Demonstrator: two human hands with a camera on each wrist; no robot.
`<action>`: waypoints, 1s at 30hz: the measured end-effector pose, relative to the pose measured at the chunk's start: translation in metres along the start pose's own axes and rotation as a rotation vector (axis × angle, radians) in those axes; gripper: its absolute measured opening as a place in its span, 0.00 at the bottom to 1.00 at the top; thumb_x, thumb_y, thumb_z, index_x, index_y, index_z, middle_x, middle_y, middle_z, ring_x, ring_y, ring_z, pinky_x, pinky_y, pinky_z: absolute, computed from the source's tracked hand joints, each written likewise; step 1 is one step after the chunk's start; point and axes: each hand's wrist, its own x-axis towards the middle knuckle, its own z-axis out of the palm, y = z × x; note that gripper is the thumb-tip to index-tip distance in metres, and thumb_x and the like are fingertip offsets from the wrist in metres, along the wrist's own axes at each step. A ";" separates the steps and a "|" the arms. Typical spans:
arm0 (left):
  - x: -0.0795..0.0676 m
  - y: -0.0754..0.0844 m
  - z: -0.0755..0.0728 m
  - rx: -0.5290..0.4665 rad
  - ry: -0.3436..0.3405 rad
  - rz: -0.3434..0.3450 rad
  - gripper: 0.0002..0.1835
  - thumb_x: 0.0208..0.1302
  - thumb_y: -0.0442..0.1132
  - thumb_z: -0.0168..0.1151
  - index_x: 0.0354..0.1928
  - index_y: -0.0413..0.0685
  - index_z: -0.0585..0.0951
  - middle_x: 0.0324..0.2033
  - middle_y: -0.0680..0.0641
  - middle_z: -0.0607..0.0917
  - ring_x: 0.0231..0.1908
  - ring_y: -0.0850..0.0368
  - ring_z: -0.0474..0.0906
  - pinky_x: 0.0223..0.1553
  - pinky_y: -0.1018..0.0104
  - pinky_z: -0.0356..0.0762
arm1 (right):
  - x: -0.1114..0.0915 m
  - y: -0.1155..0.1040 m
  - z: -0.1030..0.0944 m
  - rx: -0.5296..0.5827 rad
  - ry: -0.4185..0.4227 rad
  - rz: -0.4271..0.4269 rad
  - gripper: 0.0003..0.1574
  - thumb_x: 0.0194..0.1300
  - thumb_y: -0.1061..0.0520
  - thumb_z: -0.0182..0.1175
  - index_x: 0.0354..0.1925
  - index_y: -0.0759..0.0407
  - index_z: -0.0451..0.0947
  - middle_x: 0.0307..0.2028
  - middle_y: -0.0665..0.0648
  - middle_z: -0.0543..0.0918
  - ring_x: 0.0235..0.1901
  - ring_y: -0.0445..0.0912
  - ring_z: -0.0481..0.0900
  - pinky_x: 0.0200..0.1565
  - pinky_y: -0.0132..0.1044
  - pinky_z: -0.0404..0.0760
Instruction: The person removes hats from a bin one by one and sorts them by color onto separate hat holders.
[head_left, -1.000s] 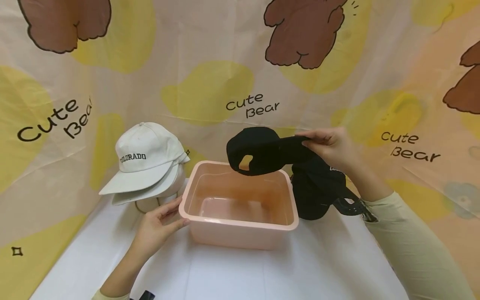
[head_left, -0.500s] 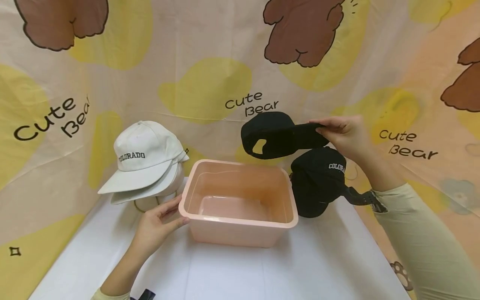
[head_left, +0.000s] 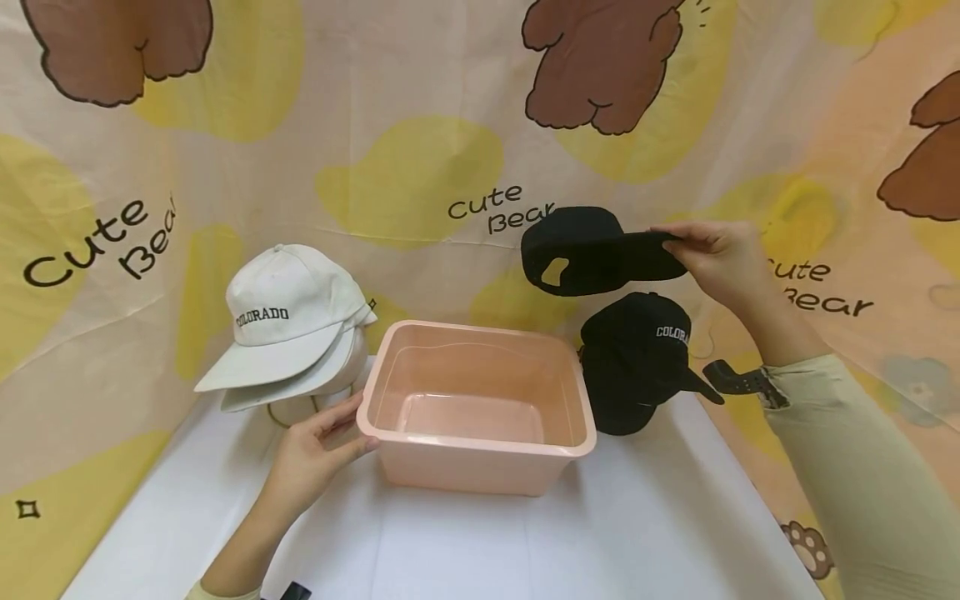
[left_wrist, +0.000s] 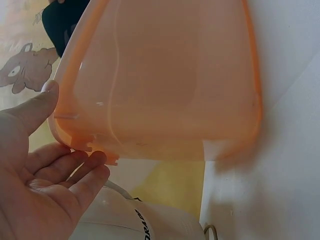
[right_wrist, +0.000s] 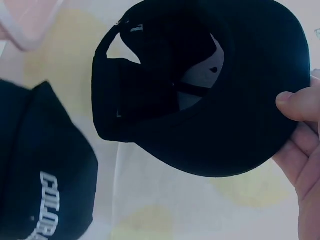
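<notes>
My right hand point(head_left: 716, 258) pinches a black baseball cap point(right_wrist: 250, 90) by the edge of its brim and holds it in the air. The cap's underside faces the right wrist view, with the strap opening at the back of its crown. Below it stands another black cap point(head_left: 637, 350) with white lettering, right beside the pink plastic basin point(head_left: 480, 467). My left hand point(head_left: 307, 458) grips the basin's near left corner, thumb at the rim and fingers under it in the left wrist view. Nothing lies inside the basin.
Two stacked white caps point(head_left: 288, 308), the upper one lettered COLORADO, sit on a pale rounded stand at the left. A white cloth point(head_left: 465, 550) covers the table. Behind hangs a bear-print curtain point(head_left: 405, 183).
My right hand has carried the black cap up and to the right, from over the basin's back rim to above the other black cap. The left hand stays on the basin.
</notes>
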 end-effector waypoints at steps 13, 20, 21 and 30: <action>-0.001 0.000 0.000 0.028 0.007 0.001 0.38 0.56 0.44 0.79 0.69 0.42 0.76 0.65 0.42 0.79 0.62 0.50 0.79 0.57 0.69 0.82 | -0.007 0.034 -0.012 -0.102 0.034 0.082 0.15 0.65 0.69 0.67 0.48 0.60 0.90 0.42 0.64 0.90 0.36 0.13 0.76 0.35 0.09 0.74; -0.001 0.002 0.000 0.026 0.003 -0.015 0.39 0.56 0.45 0.79 0.69 0.41 0.76 0.66 0.42 0.79 0.63 0.49 0.78 0.56 0.76 0.80 | -0.020 0.052 -0.014 -0.225 -0.003 0.076 0.13 0.67 0.68 0.66 0.48 0.60 0.90 0.41 0.65 0.90 0.34 0.07 0.68 0.29 0.08 0.69; -0.001 0.002 0.001 0.024 0.002 -0.018 0.39 0.56 0.45 0.79 0.69 0.41 0.76 0.66 0.42 0.79 0.63 0.49 0.78 0.56 0.76 0.80 | -0.022 0.054 -0.014 -0.236 -0.010 0.082 0.13 0.67 0.67 0.66 0.49 0.59 0.90 0.41 0.65 0.90 0.33 0.07 0.67 0.27 0.09 0.68; -0.002 0.002 -0.001 0.026 -0.011 -0.037 0.39 0.57 0.46 0.78 0.69 0.45 0.76 0.66 0.43 0.79 0.63 0.49 0.78 0.56 0.75 0.80 | -0.036 0.066 -0.020 -0.297 -0.041 0.101 0.14 0.67 0.66 0.67 0.50 0.58 0.89 0.41 0.66 0.90 0.20 0.17 0.65 0.17 0.21 0.60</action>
